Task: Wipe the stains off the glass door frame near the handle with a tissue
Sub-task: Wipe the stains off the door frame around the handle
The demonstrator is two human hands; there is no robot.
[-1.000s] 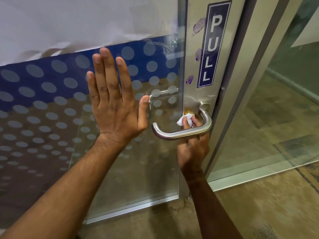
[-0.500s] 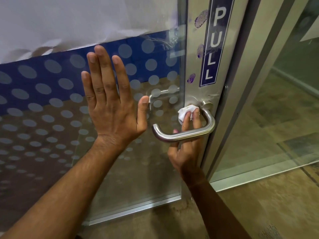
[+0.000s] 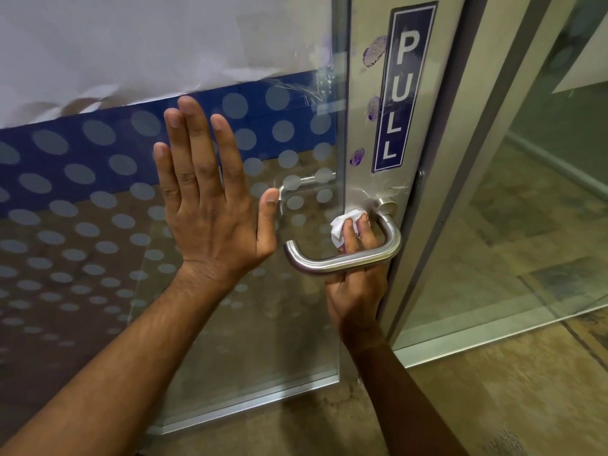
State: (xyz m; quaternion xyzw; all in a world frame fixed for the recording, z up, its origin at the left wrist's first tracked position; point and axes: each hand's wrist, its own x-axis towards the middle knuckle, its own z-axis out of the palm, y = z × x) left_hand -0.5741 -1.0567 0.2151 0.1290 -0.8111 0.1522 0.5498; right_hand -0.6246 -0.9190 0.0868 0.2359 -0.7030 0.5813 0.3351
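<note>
The left hand (image 3: pixel 210 212) sits center-left of the frame, fingers straight and spread, palm flat against the glass door (image 3: pixel 230 324). The right hand (image 3: pixel 355 284) comes up from lower center, reaching behind the metal handle (image 3: pixel 345 261), fingers pinching a crumpled white tissue (image 3: pixel 342 225) and pressing it onto the metal door frame (image 3: pixel 362 126) right beside the handle's base. Higher up the frame, in the upper middle, there are purple fingerprint-looking stains (image 3: pixel 373 55), sitting just left of the blue PULL sign (image 3: pixel 403 90). The glass has a blue band with frosted dots (image 3: pixel 98 159), and white paper (image 3: pixel 131 44) covers the upper left.
</note>
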